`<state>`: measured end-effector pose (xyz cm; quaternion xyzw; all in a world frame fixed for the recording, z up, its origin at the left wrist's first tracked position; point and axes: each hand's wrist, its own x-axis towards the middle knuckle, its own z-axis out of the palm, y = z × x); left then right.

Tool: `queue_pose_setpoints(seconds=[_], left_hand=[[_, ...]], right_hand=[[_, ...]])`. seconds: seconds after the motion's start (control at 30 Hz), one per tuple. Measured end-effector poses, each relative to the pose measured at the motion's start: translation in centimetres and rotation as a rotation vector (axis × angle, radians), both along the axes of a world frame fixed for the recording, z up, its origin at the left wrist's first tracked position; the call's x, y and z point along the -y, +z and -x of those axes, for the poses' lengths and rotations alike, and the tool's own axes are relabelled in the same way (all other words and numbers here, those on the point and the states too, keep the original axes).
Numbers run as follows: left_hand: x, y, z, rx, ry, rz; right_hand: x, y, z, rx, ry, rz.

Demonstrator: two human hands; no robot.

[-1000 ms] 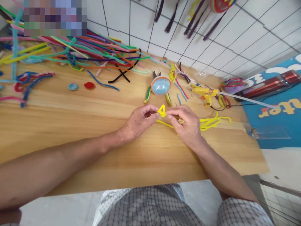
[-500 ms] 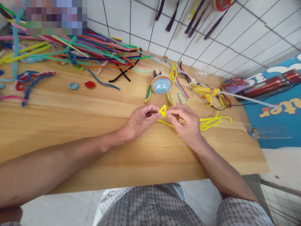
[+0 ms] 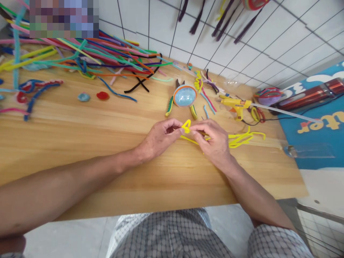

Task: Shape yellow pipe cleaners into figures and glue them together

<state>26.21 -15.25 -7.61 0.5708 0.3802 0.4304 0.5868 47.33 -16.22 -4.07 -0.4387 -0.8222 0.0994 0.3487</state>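
**Inspector:** Begin nearest the body.

**Me:** Bottom centre: my checked clothing (image 3: 172, 238). Beyond it, the near edge of the worktop (image 3: 134, 200).

**Inspector:** Condition of the hands?

**Me:** Both at the centre of the frame. My left hand (image 3: 158, 139) pinches a yellow loop (image 3: 186, 130), bent to a rough triangle, between thumb and forefinger. My right hand (image 3: 215, 141) has its fingertips drawn narrow on the loop's other side. Whether either hand rests on the worktop, I cannot tell.

**Inspector:** Any change over the last second?

**Me:** Very little. The view has shifted slightly; both pinches are kept and the loop has hardly moved. Any alteration to its bend is too fine to confirm. In my judgement, the work remains close fingertip handling of this one piece.

**Inspector:** Surroundings, outward?

**Me:** Right of centre, yellow strips (image 3: 238, 144) lie beside and partly behind my right hand. Above centre, a blue dome (image 3: 185, 96) with an orange rim partly covers pliers (image 3: 169, 106). Farther right, a yellow glue gun (image 3: 236, 104). Centre left, a red disc (image 3: 103, 95). Upper left, a tangled heap of coloured stems (image 3: 107, 53).

**Inspector:** Farthest item?

**Me:** The tiled wall (image 3: 158, 28), top of the frame.
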Motion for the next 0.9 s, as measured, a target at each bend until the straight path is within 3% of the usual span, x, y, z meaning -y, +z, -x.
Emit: queue_pose_setpoints(seconds=[0.27,0.5,0.9], left_hand=[[0.01,0.01,0.05,-0.007,-0.012,-0.005],[0.1,-0.07,-0.01,-0.017,-0.006,-0.014],[0.32,-0.52,-0.09,-0.072,-0.003,-0.087]], right_hand=[[-0.05,-0.08,-0.02,-0.009,0.002,0.013],[0.31,-0.18,0.1,-0.13,-0.083,0.206],[0.04,0.07,0.16,-0.175,-0.05,0.358]])
